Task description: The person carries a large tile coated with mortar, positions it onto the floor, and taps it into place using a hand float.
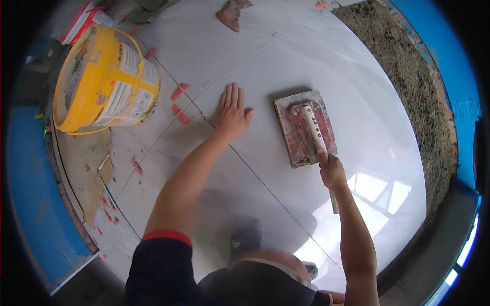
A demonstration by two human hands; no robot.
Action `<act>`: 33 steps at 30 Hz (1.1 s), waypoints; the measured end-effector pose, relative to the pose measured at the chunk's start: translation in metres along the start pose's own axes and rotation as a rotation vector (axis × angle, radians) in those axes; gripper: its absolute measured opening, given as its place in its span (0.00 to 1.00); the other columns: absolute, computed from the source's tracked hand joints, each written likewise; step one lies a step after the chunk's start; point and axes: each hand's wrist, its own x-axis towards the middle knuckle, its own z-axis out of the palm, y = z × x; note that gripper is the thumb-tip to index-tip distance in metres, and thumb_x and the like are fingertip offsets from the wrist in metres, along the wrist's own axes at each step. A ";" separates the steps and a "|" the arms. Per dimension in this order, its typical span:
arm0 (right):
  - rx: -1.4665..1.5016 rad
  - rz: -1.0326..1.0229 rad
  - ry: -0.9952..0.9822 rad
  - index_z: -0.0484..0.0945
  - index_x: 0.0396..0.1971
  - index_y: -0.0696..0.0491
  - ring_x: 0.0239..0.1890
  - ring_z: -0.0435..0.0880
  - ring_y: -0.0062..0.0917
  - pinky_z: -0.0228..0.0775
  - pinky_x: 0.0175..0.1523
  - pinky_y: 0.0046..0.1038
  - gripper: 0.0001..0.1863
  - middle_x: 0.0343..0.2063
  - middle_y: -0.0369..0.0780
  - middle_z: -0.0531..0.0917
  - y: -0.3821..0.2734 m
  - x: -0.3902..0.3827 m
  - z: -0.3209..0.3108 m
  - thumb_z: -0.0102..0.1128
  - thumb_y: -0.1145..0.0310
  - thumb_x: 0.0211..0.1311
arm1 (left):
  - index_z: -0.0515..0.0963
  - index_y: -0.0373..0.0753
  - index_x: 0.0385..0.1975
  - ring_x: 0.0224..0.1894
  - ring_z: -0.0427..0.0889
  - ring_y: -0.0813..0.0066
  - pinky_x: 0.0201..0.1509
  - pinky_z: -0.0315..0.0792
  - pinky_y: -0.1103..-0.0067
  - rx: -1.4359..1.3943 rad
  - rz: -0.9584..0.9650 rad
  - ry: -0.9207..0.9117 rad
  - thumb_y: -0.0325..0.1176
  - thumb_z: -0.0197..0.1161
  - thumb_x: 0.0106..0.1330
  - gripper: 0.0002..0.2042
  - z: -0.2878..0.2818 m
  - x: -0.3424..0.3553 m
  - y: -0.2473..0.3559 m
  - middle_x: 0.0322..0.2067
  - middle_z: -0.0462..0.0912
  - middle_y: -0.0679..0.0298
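My left hand (234,113) lies flat on a large glossy pale-grey tile (245,61), fingers forward, close to the dark joint line. My right hand (333,172) is wrapped round the long pale handle of a rectangular float (299,136). The float has a worn reddish back smeared with grey, and it is over the tile to the right of my left hand. Its handle end sticks out behind my fist. Whether its underside touches the tile all over, I cannot tell. Red levelling wedges (180,113) sit along the joints left of my left hand.
A yellow bucket (113,76) with a wire-like yellow handle stands at the left. Rough grey mortar (398,66) borders the tile on the right, beside a blue wall (439,30). A crumpled brownish piece (232,14) lies at the far side. Small red bits (109,209) lie at lower left.
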 end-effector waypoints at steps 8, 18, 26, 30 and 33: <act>0.137 0.335 -0.019 0.77 0.22 0.59 0.18 0.76 0.24 0.68 0.28 0.31 0.41 0.13 0.39 0.75 0.079 -0.107 -0.040 0.41 0.31 0.70 | 0.39 0.22 0.73 0.79 0.31 0.43 0.79 0.32 0.56 -0.097 0.259 -0.376 0.60 0.55 0.68 0.51 -0.033 -0.126 0.057 0.75 0.35 0.37; 0.514 -0.479 0.295 0.64 0.21 0.52 0.13 0.61 0.16 0.48 0.19 0.22 0.30 0.12 0.31 0.67 0.125 -0.207 -0.110 0.38 0.42 0.76 | 0.39 0.26 0.74 0.79 0.32 0.48 0.80 0.33 0.59 -0.075 0.179 -0.430 0.61 0.60 0.65 0.53 -0.032 -0.125 0.067 0.77 0.35 0.43; -0.190 0.113 -0.092 0.81 0.46 0.53 0.42 0.83 0.56 0.74 0.46 0.50 0.29 0.33 0.58 0.84 0.187 -0.150 -0.019 0.40 0.43 0.76 | 0.40 0.29 0.75 0.79 0.33 0.48 0.80 0.34 0.59 -0.028 0.118 -0.561 0.54 0.69 0.60 0.55 -0.040 -0.102 0.082 0.77 0.35 0.45; 0.064 0.269 -0.153 0.81 0.32 0.61 0.34 0.82 0.47 0.74 0.45 0.42 0.45 0.25 0.52 0.82 0.158 -0.147 -0.054 0.32 0.30 0.72 | 0.42 0.25 0.74 0.78 0.33 0.43 0.80 0.35 0.57 -0.010 0.068 -0.569 0.51 0.75 0.54 0.59 -0.028 -0.092 0.148 0.76 0.36 0.40; 0.294 0.424 -0.105 0.78 0.25 0.59 0.22 0.75 0.22 0.70 0.31 0.28 0.45 0.17 0.36 0.75 0.129 -0.166 -0.108 0.37 0.26 0.68 | 0.41 0.24 0.73 0.78 0.34 0.41 0.79 0.36 0.57 -0.160 0.415 -0.545 0.53 0.77 0.48 0.63 -0.019 -0.125 0.219 0.75 0.36 0.38</act>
